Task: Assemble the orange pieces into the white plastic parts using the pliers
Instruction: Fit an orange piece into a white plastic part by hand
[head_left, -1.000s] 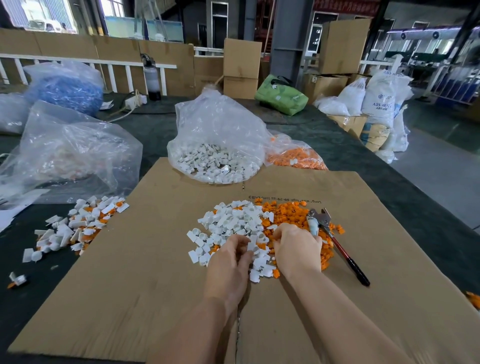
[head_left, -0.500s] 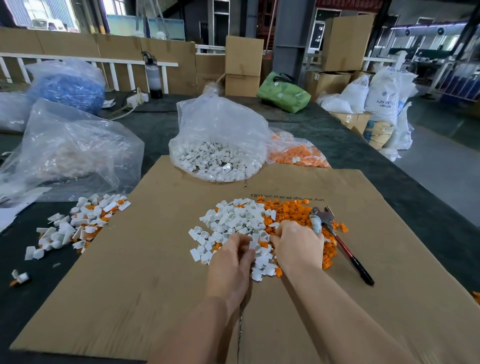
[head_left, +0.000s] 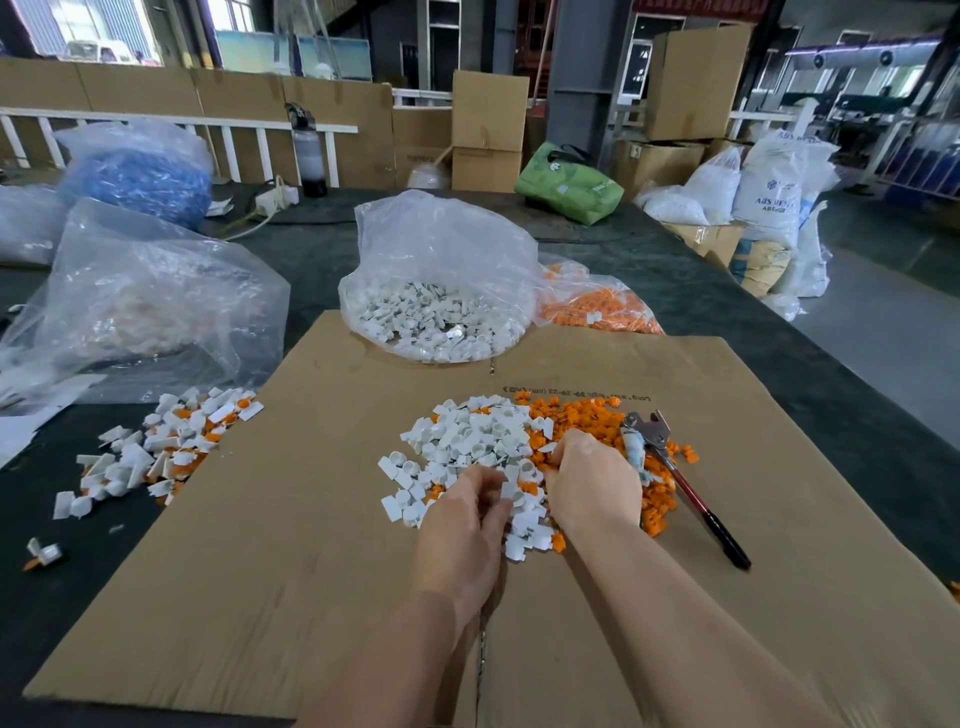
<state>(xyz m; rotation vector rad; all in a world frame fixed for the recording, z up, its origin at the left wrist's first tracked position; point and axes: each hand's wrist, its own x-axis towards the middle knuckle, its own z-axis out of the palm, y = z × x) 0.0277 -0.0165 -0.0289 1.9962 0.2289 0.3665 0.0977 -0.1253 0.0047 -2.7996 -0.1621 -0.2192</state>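
Centrally, on a flattened cardboard sheet (head_left: 260, 545) laid over the dark tabletop (head_left: 779, 374), sits a mixed heap: white plastic parts (head_left: 467, 436) on its left and near side, orange pieces (head_left: 587, 415) on its far and right side. Both hands are down in this heap. The left hand (head_left: 462, 540) has its fingers curled in, pinching a white part at its fingertips. The right hand (head_left: 592, 483) is curled knuckles-up over the boundary of the two colours; what its fingers hold is hidden beneath it, so its grip cannot be told. Just right of that hand lie the pliers (head_left: 675, 478), metal head far, red-and-black handle pointing near and right, resting partly on the orange pieces and untouched.

Around the work: a clear bag of white parts (head_left: 436, 291) stands at the sheet's far edge, with a bag of orange pieces (head_left: 597, 306) just beside it on the right. A loose pile of white-and-orange parts (head_left: 161, 447) lies on the tabletop near the sheet's left edge, and a large crumpled clear bag (head_left: 140, 296) sits beyond it. Cardboard boxes (head_left: 488, 130) and a green bag (head_left: 569, 184) stand far off.
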